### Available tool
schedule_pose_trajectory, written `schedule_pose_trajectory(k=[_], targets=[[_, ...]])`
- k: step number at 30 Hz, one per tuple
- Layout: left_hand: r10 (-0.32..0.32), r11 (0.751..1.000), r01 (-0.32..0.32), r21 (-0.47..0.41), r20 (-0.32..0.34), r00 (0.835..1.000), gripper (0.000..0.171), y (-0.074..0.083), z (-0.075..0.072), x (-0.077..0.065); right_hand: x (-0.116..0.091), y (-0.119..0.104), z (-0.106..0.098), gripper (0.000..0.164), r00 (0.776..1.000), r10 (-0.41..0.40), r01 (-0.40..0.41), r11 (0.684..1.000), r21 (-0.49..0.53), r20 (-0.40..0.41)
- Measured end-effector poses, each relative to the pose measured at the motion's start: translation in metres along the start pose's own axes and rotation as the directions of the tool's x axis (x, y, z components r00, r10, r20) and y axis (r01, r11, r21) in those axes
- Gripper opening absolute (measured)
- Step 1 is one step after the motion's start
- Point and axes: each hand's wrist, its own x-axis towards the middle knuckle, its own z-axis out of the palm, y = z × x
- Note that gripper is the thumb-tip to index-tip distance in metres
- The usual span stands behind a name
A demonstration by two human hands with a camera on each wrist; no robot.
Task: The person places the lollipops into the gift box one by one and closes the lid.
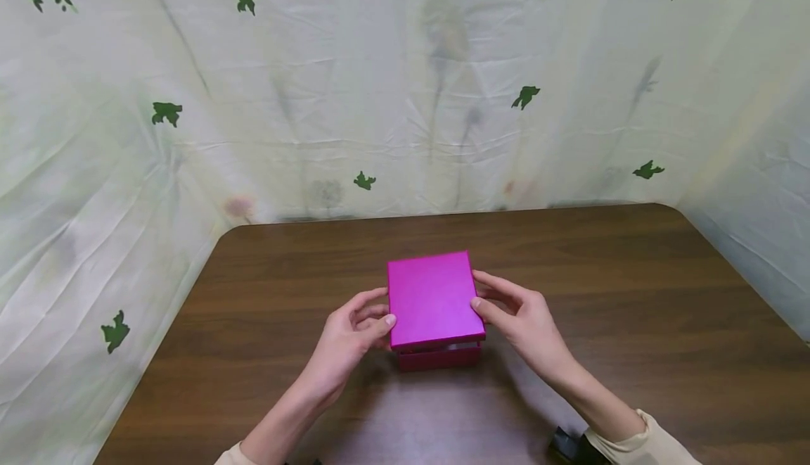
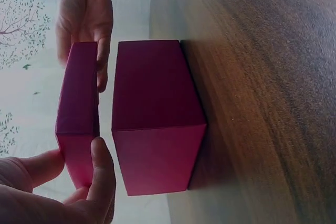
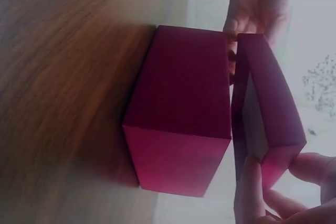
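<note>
A shiny magenta lid (image 1: 435, 297) is lifted off its matching box base (image 1: 439, 359), which stands on the wooden table. From the left side, my left hand (image 1: 349, 335) grips the lid, thumb near its top edge and fingers along the side wall. On the opposite side my right hand (image 1: 525, 319) pinches the lid's edge the same way. Both wrist views show a narrow gap between the lid (image 2: 76, 93) and the base (image 2: 155, 87). In the right wrist view the lid (image 3: 278, 98) is tilted, with its pale inside partly visible. The lid hides the base's interior.
The brown table (image 1: 633, 296) has rounded far corners. A white curtain (image 1: 405, 99) printed with green leaves hangs behind it and along both sides. A black strap (image 1: 572, 445) is at my right wrist, by the beige sleeve.
</note>
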Motion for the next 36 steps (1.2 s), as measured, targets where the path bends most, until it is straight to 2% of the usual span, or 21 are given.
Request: schedule_pose_trajectory(k=[8, 20, 30, 36], targets=[[-0.008, 0.998, 0.008, 0.07, 0.002, 1.0, 0.047, -0.011, 0.0, 0.001, -0.001, 0.008, 0.0, 0.048, 0.997, 0.075, -0.073, 0.994, -0.083, 0.012], [0.004, 0.996, -0.004, 0.091, 0.0, 1.0, 0.048, -0.02, 0.002, 0.001, 0.0, 0.015, 0.0, 0.045, 0.996, 0.089, -0.09, 0.965, -0.245, -0.016], [-0.031, 0.996, 0.031, 0.087, 0.001, 1.0, 0.048, -0.027, 0.0, 0.002, -0.001, 0.023, 0.003, 0.046, 0.994, 0.11, -0.107, 0.976, -0.192, 0.007], [-0.027, 0.996, 0.027, 0.082, 0.004, 1.0, 0.049, -0.028, -0.001, 0.002, -0.001, 0.026, 0.002, 0.047, 0.994, 0.111, -0.107, 0.977, -0.186, 0.011]])
